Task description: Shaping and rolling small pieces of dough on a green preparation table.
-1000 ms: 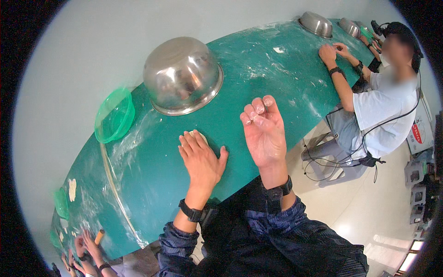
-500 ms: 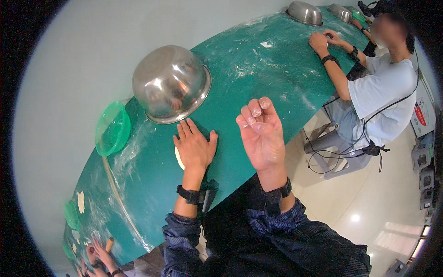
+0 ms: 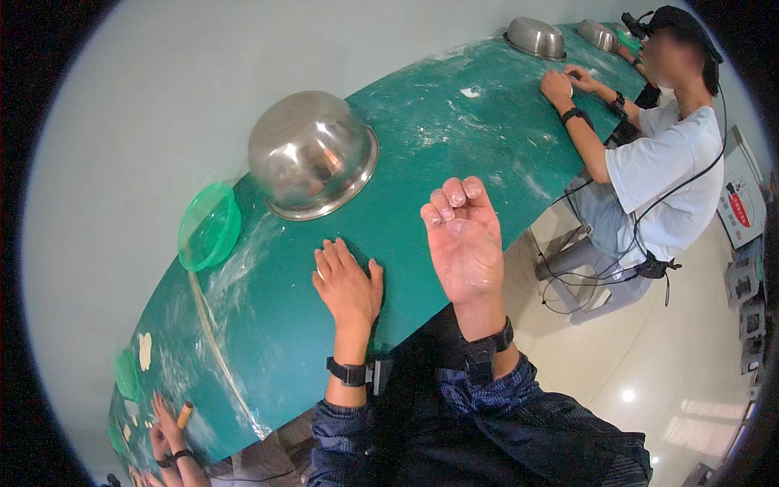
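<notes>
My left hand lies palm down on the green table, fingers stretched out. A sliver of pale dough shows at its left edge; the rest is hidden beneath the hand. To its right, my right hand is held palm up near the table's front edge. Its fingers curl loosely over a bare palm dusted with white flour, and nothing is in it. Beyond my left hand, a large steel bowl sits upside down against the wall side.
A green plastic basket stands left of the bowl on the floury table. A long pale strip crosses the tabletop. Another person sits at the right; a co-worker's hands are beside a wooden rolling pin lower left.
My left hand has drawn back a little from the bowl, and less dough shows beside it. The right hand stays raised, nearly unchanged. The view has shifted slightly.
</notes>
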`<state>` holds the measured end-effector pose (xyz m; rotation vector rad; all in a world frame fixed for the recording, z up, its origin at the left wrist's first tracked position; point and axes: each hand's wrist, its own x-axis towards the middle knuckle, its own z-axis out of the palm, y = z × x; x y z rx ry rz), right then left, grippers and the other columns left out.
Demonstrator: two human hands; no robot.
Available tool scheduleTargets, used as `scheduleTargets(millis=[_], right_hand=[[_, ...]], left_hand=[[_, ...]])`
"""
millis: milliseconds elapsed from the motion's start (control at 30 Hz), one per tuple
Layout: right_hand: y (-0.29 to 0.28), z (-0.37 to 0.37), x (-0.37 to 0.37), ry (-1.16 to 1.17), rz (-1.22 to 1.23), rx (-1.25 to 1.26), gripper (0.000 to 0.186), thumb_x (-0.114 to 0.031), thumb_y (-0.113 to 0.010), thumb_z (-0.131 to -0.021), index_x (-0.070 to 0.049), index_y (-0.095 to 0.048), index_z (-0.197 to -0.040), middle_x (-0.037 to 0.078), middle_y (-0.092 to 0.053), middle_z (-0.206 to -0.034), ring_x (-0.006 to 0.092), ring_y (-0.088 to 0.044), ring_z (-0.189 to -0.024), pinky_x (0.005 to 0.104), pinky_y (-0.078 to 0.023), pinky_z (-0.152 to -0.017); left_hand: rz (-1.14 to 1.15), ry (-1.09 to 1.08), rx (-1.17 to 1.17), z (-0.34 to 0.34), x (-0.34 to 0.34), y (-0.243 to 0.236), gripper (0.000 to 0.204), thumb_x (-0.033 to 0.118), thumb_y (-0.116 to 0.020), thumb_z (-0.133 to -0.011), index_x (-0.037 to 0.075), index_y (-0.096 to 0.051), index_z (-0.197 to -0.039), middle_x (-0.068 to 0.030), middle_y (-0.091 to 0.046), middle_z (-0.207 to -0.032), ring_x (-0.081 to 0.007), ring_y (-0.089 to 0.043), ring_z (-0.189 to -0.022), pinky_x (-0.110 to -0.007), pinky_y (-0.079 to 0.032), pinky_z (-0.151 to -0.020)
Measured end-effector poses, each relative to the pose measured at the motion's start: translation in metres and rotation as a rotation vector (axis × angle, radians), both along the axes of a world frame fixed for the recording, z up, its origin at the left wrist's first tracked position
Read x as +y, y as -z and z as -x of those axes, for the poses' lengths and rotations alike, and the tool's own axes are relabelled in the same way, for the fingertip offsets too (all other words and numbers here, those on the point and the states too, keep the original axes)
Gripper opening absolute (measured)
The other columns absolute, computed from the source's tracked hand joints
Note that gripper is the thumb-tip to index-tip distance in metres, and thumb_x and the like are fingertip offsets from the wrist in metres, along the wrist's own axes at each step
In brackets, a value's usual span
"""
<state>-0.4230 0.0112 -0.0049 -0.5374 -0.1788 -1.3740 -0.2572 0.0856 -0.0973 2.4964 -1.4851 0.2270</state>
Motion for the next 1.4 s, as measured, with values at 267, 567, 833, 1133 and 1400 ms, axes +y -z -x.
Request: scheduleTargets(millis=[267,567,833,1133,1400], right_hand=[[0.002,0.000,0.000,-0.029,0.001,-0.019,0.037,0.008,-0.064,-0.086,-0.012,-0.056,-0.116,0.001,-0.055,-0.109,0.0146,-0.054,-0.098,0.0349,-0.046,-0.094],[0.013,-0.006,-0.003,-0.065,-0.036,-0.013,0.031,0.007,-0.067,-0.092,-0.011,-0.058,-0.115,0.003,-0.057,-0.111,0.0159,-0.055,-0.099,0.0355,-0.046,-0.095],[0.020,-0.011,-0.006,-0.063,-0.094,0.040,0.032,0.007,-0.068,-0.091,-0.011,-0.058,-0.116,0.003,-0.056,-0.111,0.0150,-0.053,-0.098,0.0319,-0.045,-0.092],[0.044,-0.025,-0.021,-0.062,-0.120,0.104,0.026,0.006,-0.069,-0.095,-0.009,-0.063,-0.116,0.002,-0.059,-0.111,0.0162,-0.056,-0.097,0.0356,-0.048,-0.090],[0.063,-0.030,-0.030,-0.063,-0.137,0.123,0.026,0.002,-0.071,-0.092,-0.009,-0.063,-0.114,0.001,-0.059,-0.107,0.0148,-0.056,-0.095,0.0351,-0.046,-0.089]], left_hand=[[0.069,0.100,-0.015,0.012,0.044,-0.007,0.068,0.024,-0.066,-0.098,-0.001,-0.045,-0.158,-0.0205,-0.045,-0.166,-0.0404,-0.040,-0.155,-0.056,-0.043,-0.113],[0.030,0.233,0.172,0.029,0.107,-0.018,0.079,0.012,-0.068,-0.095,0.000,-0.035,-0.165,-0.0231,-0.031,-0.174,-0.0438,-0.031,-0.160,-0.055,-0.034,-0.124],[0.079,0.240,0.133,0.002,0.074,-0.030,0.079,0.018,-0.067,-0.097,-0.002,-0.033,-0.165,-0.0264,-0.027,-0.174,-0.0436,-0.022,-0.163,-0.058,-0.021,-0.131],[0.007,0.142,0.088,-0.023,0.005,-0.009,0.076,0.037,-0.060,-0.105,-0.006,-0.035,-0.163,-0.0290,-0.030,-0.172,-0.0440,-0.027,-0.162,-0.060,-0.024,-0.129],[-0.055,0.071,0.032,-0.023,-0.014,-0.006,0.084,0.048,-0.059,-0.104,-0.007,-0.036,-0.162,-0.0294,-0.034,-0.170,-0.0425,-0.031,-0.160,-0.062,-0.026,-0.128]])
